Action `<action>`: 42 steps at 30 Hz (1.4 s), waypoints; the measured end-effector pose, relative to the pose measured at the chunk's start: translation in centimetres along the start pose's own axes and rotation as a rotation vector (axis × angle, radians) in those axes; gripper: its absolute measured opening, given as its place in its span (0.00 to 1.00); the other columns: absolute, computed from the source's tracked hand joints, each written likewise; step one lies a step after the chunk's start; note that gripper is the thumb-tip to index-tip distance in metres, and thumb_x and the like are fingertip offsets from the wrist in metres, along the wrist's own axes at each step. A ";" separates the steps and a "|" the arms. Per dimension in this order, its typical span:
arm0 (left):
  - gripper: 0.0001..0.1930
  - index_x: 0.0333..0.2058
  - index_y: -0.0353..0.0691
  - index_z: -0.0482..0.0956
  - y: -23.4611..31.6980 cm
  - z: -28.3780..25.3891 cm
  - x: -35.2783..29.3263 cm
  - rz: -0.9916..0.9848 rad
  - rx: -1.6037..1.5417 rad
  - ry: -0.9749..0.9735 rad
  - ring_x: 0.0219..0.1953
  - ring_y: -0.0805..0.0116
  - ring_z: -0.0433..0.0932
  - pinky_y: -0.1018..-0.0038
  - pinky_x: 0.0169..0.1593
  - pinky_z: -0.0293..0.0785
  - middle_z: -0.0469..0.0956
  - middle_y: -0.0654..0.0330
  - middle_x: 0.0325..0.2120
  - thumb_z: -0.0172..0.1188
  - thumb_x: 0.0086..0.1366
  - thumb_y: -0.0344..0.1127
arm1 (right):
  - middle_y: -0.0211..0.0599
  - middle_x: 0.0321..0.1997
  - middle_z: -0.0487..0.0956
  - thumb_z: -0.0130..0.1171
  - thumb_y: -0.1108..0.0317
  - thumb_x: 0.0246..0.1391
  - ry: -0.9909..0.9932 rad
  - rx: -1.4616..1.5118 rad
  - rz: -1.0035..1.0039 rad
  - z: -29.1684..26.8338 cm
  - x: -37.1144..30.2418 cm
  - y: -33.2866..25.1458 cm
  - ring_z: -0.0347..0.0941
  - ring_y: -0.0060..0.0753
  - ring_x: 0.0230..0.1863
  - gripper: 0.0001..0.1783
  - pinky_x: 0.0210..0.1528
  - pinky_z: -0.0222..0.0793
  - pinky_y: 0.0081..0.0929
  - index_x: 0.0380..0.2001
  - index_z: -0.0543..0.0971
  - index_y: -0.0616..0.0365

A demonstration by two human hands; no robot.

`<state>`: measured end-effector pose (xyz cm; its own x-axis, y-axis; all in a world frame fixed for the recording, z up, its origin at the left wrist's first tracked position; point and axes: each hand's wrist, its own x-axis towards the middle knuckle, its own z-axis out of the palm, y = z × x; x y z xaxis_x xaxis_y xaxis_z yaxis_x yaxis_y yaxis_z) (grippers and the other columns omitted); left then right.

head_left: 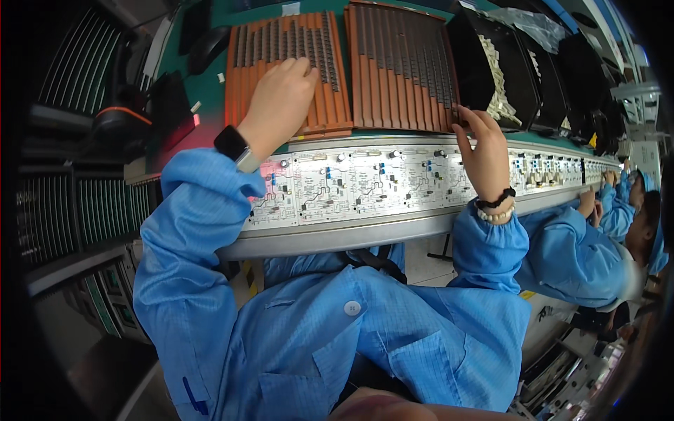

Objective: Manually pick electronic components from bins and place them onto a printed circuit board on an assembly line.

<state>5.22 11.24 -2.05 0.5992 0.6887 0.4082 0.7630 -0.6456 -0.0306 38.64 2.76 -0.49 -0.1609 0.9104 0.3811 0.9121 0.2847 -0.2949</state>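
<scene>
the left hand (284, 93) is seen from behind, its fingertips hidden; whether they are closed on anything cannot be told; beneath it the left orange tray (328, 109) is partly covered, its long grooves (239, 95) being aimed away from the blue smock (309, 337); the right orange tray (382, 102) is similarly aligned, set beyond and left of the right hand (486, 151), whose thumb and forefinger are held apart.

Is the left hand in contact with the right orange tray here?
Apart. The head view shows the left hand over the left orange tray, whose right-hand channels are visible between the hand and the right orange tray.
</scene>
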 end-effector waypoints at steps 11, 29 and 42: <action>0.03 0.26 0.35 0.81 2.6 -1.6 -0.9 0.138 0.295 -0.100 0.37 0.62 0.74 0.68 0.44 0.71 0.74 0.58 0.29 0.60 0.52 0.26 | 0.39 0.36 0.77 0.61 0.74 0.56 0.021 -0.161 -0.023 0.5 -0.1 -0.8 0.76 0.45 0.38 0.11 0.39 0.72 0.36 0.43 0.83 0.61; 0.05 0.34 0.35 0.79 -0.4 -10.2 -7.0 -0.073 -0.413 -0.043 0.37 0.54 0.77 0.63 0.45 0.71 0.77 0.54 0.32 0.60 0.63 0.31 | 0.38 0.31 0.81 0.65 0.76 0.52 -0.054 0.053 0.030 -1.5 -1.2 -2.7 0.79 0.33 0.31 0.07 0.32 0.72 0.26 0.35 0.80 0.63; 0.09 0.38 0.37 0.80 -4.4 -11.3 -23.3 -0.326 -0.164 -0.210 0.40 0.54 0.76 0.64 0.47 0.73 0.78 0.56 0.35 0.66 0.58 0.31 | 0.41 0.38 0.81 0.66 0.80 0.44 -0.343 0.377 -0.355 3.8 -2.3 -16.3 0.79 0.47 0.40 0.13 0.42 0.74 0.35 0.35 0.78 0.61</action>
<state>-14.84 -5.67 -1.11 0.3818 0.9071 0.1771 0.8825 -0.4147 0.2219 22.70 -2.79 0.09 -0.5991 0.7674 0.2283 0.5947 0.6174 -0.5148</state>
